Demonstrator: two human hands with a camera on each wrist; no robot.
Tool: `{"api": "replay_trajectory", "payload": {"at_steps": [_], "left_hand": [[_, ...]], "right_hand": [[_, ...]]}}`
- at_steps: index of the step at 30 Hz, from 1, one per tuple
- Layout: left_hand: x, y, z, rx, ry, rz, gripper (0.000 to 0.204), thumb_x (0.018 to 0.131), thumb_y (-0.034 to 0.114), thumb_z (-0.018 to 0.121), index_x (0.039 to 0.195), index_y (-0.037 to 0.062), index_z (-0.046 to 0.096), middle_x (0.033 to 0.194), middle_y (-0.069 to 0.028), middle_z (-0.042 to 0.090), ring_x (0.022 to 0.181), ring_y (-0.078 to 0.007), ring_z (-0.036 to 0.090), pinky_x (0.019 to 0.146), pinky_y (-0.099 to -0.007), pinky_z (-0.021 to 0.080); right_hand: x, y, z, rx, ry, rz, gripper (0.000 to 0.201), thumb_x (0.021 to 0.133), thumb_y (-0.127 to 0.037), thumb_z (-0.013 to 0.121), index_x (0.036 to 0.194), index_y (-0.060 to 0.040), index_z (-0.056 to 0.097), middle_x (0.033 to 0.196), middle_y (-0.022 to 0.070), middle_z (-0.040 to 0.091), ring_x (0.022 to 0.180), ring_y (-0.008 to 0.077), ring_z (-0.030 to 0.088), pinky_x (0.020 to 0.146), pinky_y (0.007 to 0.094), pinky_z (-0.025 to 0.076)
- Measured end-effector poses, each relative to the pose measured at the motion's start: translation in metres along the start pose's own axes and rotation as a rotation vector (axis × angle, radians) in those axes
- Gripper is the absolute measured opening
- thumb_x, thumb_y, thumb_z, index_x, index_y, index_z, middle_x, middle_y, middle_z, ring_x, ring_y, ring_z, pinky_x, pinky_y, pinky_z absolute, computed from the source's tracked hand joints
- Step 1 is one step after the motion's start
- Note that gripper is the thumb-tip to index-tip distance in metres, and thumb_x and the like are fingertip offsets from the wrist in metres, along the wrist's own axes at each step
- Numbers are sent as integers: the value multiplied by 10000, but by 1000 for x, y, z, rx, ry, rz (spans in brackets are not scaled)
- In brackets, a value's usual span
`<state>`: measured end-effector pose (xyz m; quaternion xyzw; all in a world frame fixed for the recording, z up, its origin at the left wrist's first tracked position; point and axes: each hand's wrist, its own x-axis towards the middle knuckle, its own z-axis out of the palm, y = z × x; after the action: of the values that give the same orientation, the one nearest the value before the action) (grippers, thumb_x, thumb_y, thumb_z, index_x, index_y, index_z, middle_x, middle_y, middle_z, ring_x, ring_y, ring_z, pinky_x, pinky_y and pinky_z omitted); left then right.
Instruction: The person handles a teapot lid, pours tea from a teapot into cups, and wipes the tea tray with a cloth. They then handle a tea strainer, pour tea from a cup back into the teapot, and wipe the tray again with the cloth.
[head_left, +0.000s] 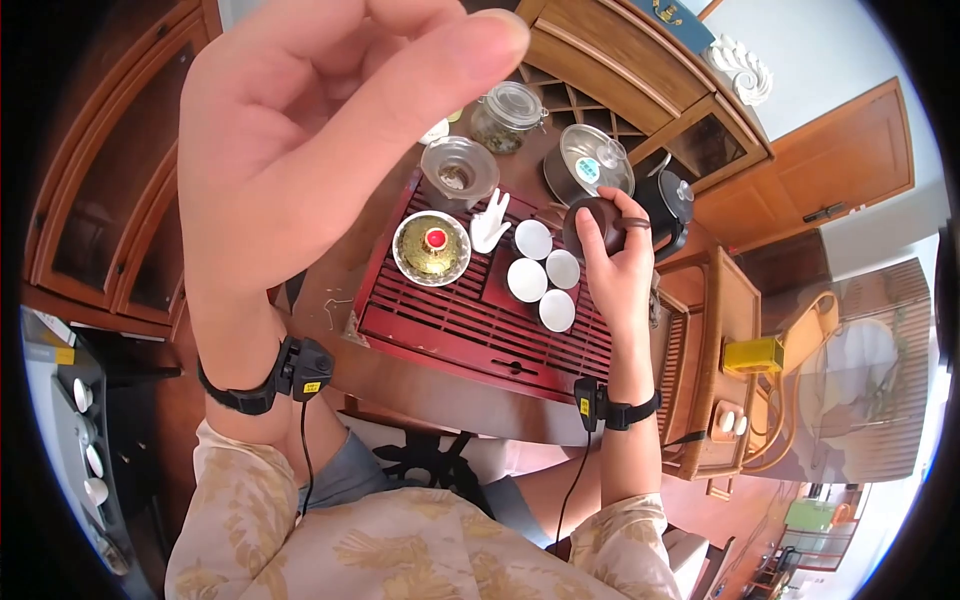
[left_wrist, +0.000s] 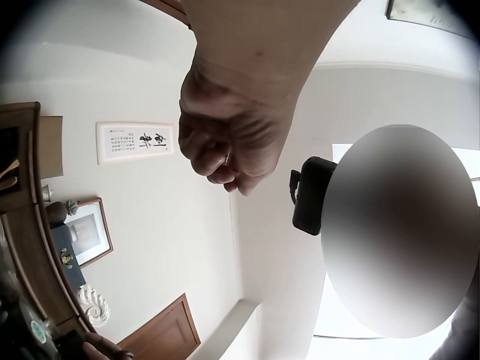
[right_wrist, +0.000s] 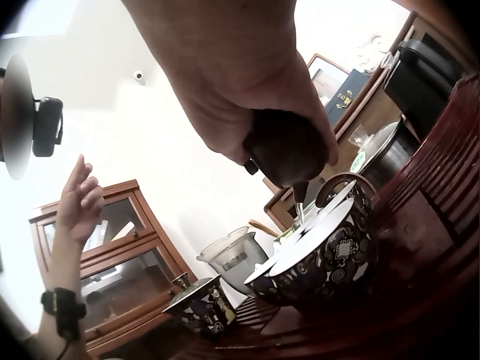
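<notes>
Raised close to the head camera, my left hand point(head_left: 300, 150) has its fingers curled; the left wrist view shows that hand point(left_wrist: 232, 127) against the wall, with no object visible in it. My right hand point(head_left: 622, 260) grips a dark brown teapot point(head_left: 590, 228) over the right of the red slatted tray point(head_left: 430, 325). In the right wrist view the teapot point(right_wrist: 285, 150) tilts downward, and a thin stream point(right_wrist: 301, 213) runs from its spout into a patterned cup point(right_wrist: 330, 259) with a white inside. Several white-lined cups point(head_left: 526, 281) stand together left of the teapot.
Left on the tray are a lidded bowl point(head_left: 418, 262), a white hand-shaped figure point(head_left: 490, 222) and a glass pitcher point(head_left: 460, 172). Behind stand a glass jar point(head_left: 508, 118), a lidded steel pot point(head_left: 575, 165) and a black kettle point(head_left: 665, 200). A wooden chair point(head_left: 700, 350) is at right.
</notes>
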<state>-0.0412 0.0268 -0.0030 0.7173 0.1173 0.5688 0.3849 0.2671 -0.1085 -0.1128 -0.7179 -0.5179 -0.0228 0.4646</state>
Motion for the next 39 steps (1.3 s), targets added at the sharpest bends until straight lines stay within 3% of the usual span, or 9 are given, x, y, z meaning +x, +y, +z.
{"api": "replay_trajectory", "payload": {"at_steps": [10, 31, 34, 37, 39], "left_hand": [[3, 2, -8, 34, -19, 75, 129, 1116, 168, 734, 1113, 41, 754, 791, 87, 619, 649, 30, 438, 576, -191, 260], [3, 14, -4, -42, 118, -16, 138, 1111, 172, 738, 1085, 37, 758, 781, 78, 611, 642, 20, 427, 570, -197, 252], [11, 34, 1, -200, 77, -71, 222, 1067, 55, 787, 878, -6, 688, 694, -30, 685, 593, -20, 575, 538, -197, 418], [9, 0, -13, -353, -68, 62, 96, 1081, 15, 750, 1080, -76, 719, 811, -91, 771, 653, -38, 659, 577, -184, 480], [10, 15, -13, -277, -51, 21, 97, 1080, 22, 756, 1047, -64, 722, 793, -81, 761, 645, -33, 646, 570, -186, 469]], "right_hand": [[6, -8, 1, -94, 0, -73, 407, 1001, -170, 845, 1370, -51, 719, 1346, 161, 682, 1166, 287, 703, 1036, 409, 573], [9, -14, -3, -141, -18, -116, 335, 986, -160, 846, 1306, -99, 766, 1344, 161, 689, 1202, 317, 716, 1043, 418, 575], [8, -11, -1, -124, -24, -108, 314, 992, -145, 838, 1295, -99, 769, 1330, 154, 693, 1193, 311, 716, 1040, 414, 576], [8, -8, 1, -86, -29, -40, 337, 978, -159, 860, 1291, -82, 764, 1310, 145, 702, 1179, 295, 715, 1030, 406, 575], [8, -7, 3, -50, -22, 27, 386, 949, -182, 895, 1291, -67, 759, 1296, 139, 709, 1166, 281, 713, 1022, 403, 575]]}}
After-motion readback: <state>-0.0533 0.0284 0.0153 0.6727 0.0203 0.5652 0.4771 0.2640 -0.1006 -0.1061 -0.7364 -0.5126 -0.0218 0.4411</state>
